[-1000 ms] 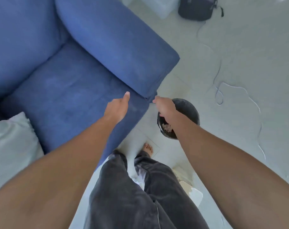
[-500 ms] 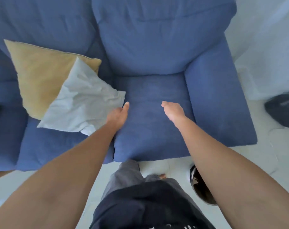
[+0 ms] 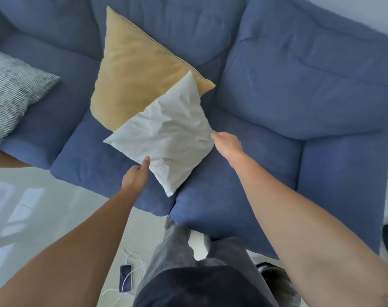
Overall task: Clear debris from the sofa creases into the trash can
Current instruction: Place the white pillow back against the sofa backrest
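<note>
Both hands, left hand (image 3: 136,177) and right hand (image 3: 228,145), are pinched on the white pillow (image 3: 168,138); hidden crumbs could be scattered if it is yanked.

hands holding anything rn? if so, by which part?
Both on the white pillow: left hand at its lower-left edge, right hand at its right corner. Whether the fingers are closed cannot be told.

Three pillows (image 3: 166,138); phone (image 3: 125,277) on floor (image 3: 44,209)
</note>
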`<state>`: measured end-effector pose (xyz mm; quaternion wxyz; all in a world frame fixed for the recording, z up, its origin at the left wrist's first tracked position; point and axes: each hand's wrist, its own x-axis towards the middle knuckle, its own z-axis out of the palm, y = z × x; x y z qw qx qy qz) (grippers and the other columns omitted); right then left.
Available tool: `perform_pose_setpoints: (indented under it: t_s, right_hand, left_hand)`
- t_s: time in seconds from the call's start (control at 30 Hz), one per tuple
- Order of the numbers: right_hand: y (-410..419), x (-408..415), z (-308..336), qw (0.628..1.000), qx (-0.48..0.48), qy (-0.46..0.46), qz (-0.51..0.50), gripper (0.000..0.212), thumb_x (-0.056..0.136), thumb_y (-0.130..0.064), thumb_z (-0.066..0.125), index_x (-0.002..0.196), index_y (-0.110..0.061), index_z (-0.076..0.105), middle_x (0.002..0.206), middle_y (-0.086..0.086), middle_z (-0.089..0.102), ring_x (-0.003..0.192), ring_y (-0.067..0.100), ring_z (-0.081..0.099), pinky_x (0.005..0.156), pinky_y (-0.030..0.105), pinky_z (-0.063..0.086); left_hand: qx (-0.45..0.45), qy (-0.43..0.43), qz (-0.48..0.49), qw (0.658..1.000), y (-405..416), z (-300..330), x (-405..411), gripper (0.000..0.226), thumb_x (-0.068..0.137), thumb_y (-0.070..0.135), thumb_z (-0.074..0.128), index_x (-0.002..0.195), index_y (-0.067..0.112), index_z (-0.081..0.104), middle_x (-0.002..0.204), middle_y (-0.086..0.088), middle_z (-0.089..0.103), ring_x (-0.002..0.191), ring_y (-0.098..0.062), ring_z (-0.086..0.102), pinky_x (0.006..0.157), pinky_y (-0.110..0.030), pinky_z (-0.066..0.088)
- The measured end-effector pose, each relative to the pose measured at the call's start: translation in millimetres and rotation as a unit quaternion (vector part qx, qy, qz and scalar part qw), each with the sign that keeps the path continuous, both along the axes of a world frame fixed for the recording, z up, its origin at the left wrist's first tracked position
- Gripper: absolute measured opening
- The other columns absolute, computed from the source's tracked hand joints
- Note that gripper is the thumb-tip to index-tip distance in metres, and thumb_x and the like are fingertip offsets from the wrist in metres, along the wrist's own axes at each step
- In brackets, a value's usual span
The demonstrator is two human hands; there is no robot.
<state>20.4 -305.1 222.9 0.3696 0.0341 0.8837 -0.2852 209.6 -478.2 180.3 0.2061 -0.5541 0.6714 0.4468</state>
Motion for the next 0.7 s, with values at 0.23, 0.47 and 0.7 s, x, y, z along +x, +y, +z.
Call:
perform_pose_setpoints:
  t_s: [0.23, 0.47, 0.7]
  right_hand:
    - [-33.0, -41.6, -68.1, 0.999, 0.001, -0.008, 0.038, 0.021, 0.091, -0.048, 0.043, 0.08, -0.031, 0.043, 0.101, -0.005, 0.048, 0.098, 0.021, 0.043, 0.079, 0.034, 0.034]
    - [-57.9, -82.9, -110.9, 0.997, -0.058, -0.04, -0.03, 0.069, 0.092, -0.06, 0.045, 0.15, -0.024, 0.034, 0.151, -0.003, 0.041, 0.136, 0.021, 0.04, 0.106, 0.037, 0.033]
    - [-70.0, -91.2, -131.5, 0.988, -0.107, -0.106, -0.03, 0.087, 0.066, -0.083, 0.042, 0.141, -0.038, 0.047, 0.144, -0.005, 0.052, 0.13, 0.023, 0.047, 0.112, 0.045, 0.035]
  left_hand:
    - [0.055, -0.026, 0.137, 0.989, 9.7, -56.2, -6.8, 0.095, 0.083, 0.081, 0.039, 0.144, 0.008, 0.04, 0.144, -0.012, 0.049, 0.13, -0.034, 0.047, 0.108, -0.051, 0.039]
    - [0.057, 0.034, 0.276, 0.959, 13.0, -98.6, -47.4, 0.107, 0.066, 0.081, 0.065, 0.142, 0.01, 0.038, 0.131, -0.002, 0.055, 0.123, -0.026, 0.052, 0.1, -0.036, 0.042]
    - [0.076, 0.147, 0.352, 0.921, 7.6, -106.9, -60.2, 0.09, 0.044, 0.069, 0.088, 0.121, 0.032, 0.061, 0.109, 0.016, 0.07, 0.103, -0.01, 0.066, 0.093, -0.041, 0.057]
